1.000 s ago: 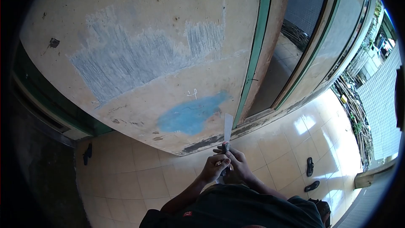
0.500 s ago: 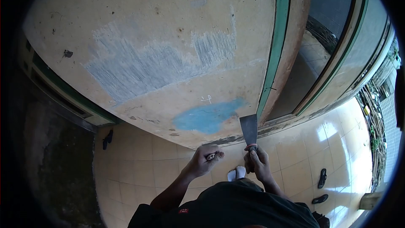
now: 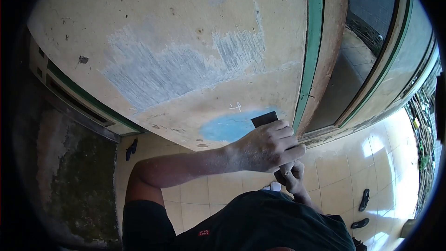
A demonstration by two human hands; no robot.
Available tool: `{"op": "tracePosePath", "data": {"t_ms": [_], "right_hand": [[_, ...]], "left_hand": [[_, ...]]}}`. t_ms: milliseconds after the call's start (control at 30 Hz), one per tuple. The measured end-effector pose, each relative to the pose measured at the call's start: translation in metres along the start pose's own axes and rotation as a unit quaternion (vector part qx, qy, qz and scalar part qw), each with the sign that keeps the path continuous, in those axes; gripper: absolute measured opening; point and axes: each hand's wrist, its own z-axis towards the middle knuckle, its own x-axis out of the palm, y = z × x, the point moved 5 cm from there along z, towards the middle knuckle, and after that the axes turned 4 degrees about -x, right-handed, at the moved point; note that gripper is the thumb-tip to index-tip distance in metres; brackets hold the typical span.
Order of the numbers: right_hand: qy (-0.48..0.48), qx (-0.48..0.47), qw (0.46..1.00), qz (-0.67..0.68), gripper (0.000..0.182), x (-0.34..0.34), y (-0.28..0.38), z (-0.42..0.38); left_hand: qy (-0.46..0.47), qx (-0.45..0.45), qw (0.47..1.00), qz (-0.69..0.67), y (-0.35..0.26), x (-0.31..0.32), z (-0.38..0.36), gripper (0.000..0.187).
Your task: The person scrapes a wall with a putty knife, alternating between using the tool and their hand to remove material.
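My left hand (image 3: 269,145) reaches across my body, its fingers curled over the middle of a putty knife. Above the knuckles sticks out the dark flat blade (image 3: 264,119) of the putty knife, close in front of the wall. Below it, my right hand (image 3: 295,176) is closed at the handle end, partly hidden behind the left hand. Most of the knife is covered by the fingers. Just behind the blade, a light-blue patch (image 3: 223,126) marks the beige wall (image 3: 176,111). Higher up is a wide grey-white scraped patch (image 3: 162,72).
A green door frame (image 3: 312,56) stands to the right of the wall, beside an opening. Beige tiles (image 3: 334,172) cover the floor. Black sandals (image 3: 364,200) lie at the right, and dark footwear (image 3: 132,148) at the left. A mossy dark strip (image 3: 79,186) runs along the left.
My left hand has moved right and closed over the putty knife, which my right hand was holding upright. The blade now tilts left. The view has shifted slightly.
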Motion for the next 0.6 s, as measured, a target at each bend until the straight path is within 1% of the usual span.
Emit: {"op": "tracePosePath", "data": {"t_ms": [67,100,133,200,267,333,367,400,533,600], "right_hand": [[-0.038,-0.105,0.993,-0.031,0.018,-0.001,0.004,0.013],[-0.003,-0.124,0.989,-0.075,0.021,-0.003,0.004,0.023],[-0.005,-0.125,0.989,-0.075,0.021,-0.004,0.006,0.028],[0.026,-0.104,0.994,0.007,0.019,0.004,0.015,0.046],[0.041,-0.109,0.993,-0.008,0.02,0.005,0.024,0.062],[0.045,-0.104,0.993,-0.022,0.021,0.008,0.029,0.075],[0.047,-0.1,0.993,-0.03,0.025,0.01,0.031,0.079],[0.05,-0.099,0.993,-0.03,0.025,0.014,0.032,0.083],[0.045,-0.104,0.993,-0.02,0.03,0.024,0.029,0.101],[0.053,-0.104,0.993,-0.024,0.031,0.03,0.028,0.11]], "left_hand": [[-0.006,0.018,1.0,0.018,0.01,-0.001,0.01,0.021],[0.005,0.028,0.998,0.057,0.014,-0.003,0.014,0.02],[0.016,0.038,0.995,0.095,0.019,-0.005,0.018,0.018],[0.001,0.057,0.992,0.115,0.034,-0.009,0.023,0.016],[0.038,0.066,0.981,0.177,0.05,-0.011,0.025,0.016],[0.05,0.07,0.978,0.189,0.067,-0.017,0.028,0.016],[0.072,0.07,0.977,0.189,0.076,-0.015,0.027,0.016],[0.095,0.069,0.975,0.188,0.082,-0.015,0.026,0.016],[0.079,0.079,0.966,0.231,0.093,-0.02,0.021,0.019],[0.075,0.066,0.967,0.233,0.098,-0.026,0.02,0.02]]}}
